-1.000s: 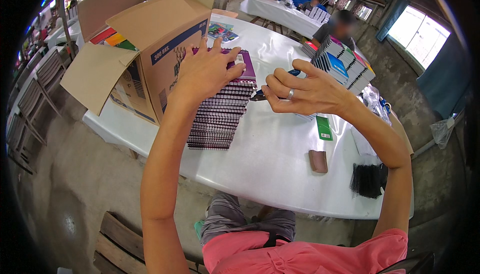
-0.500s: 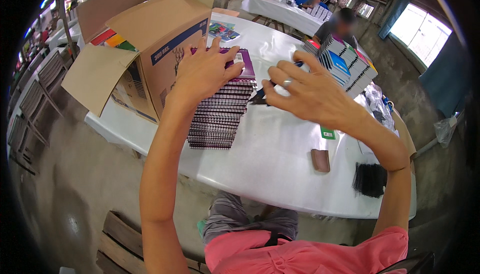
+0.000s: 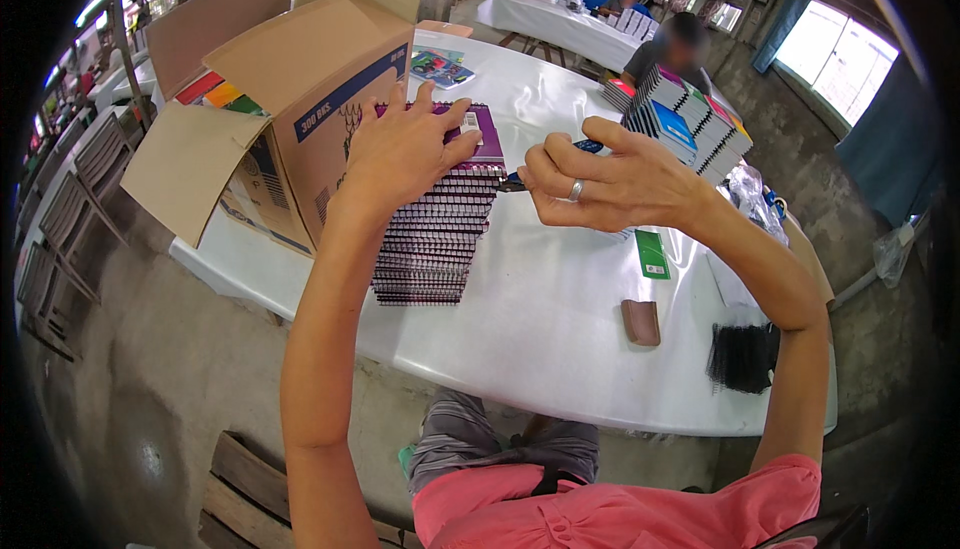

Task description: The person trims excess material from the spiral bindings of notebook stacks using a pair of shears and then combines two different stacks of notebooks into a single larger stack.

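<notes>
A white table [image 3: 540,339] is filling the foreground, its near edge running below a stack of purple notebooks [image 3: 430,244]. The stack is standing upright, spiral edges facing the wearer, beneath the left hand [image 3: 405,154], which is lying spread on top. The right hand [image 3: 605,179] is gripping a blue-handled tool [image 3: 588,146], its long axis slanting down-left toward the stack. A carton [image 3: 330,124] is crowding the left; tabletop is stretching rightward.

Purple notebook cover [image 3: 489,141], blue tool handle [image 3: 589,146]
</notes>
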Tool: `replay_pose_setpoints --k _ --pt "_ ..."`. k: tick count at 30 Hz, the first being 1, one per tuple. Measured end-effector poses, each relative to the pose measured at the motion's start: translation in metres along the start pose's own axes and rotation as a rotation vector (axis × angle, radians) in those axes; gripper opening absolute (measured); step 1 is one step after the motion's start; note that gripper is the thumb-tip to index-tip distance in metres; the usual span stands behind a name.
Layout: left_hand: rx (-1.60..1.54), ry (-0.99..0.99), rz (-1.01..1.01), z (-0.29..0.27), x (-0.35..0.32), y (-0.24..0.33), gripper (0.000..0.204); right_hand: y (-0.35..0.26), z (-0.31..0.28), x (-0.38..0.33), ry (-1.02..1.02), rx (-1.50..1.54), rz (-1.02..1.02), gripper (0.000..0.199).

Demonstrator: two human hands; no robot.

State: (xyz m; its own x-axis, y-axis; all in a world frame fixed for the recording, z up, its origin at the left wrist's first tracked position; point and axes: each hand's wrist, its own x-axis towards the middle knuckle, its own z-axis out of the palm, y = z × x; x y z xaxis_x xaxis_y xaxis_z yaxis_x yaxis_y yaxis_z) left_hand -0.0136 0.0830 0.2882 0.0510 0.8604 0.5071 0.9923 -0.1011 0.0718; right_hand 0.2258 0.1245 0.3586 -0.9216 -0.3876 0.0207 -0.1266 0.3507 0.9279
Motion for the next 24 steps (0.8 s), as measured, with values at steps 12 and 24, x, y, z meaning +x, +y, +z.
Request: replay_pose_setpoints --k 12,24 --pt "0.028 0.09 0.076 0.008 0.0 -0.004 0.054 -0.017 -0.044 0.042 -0.374 0.082 0.087 0.011" --pt "0.036 0.058 0.052 0.009 0.001 -0.003 0.053 0.022 -0.024 0.003 -0.028 0.05 0.087 0.032"
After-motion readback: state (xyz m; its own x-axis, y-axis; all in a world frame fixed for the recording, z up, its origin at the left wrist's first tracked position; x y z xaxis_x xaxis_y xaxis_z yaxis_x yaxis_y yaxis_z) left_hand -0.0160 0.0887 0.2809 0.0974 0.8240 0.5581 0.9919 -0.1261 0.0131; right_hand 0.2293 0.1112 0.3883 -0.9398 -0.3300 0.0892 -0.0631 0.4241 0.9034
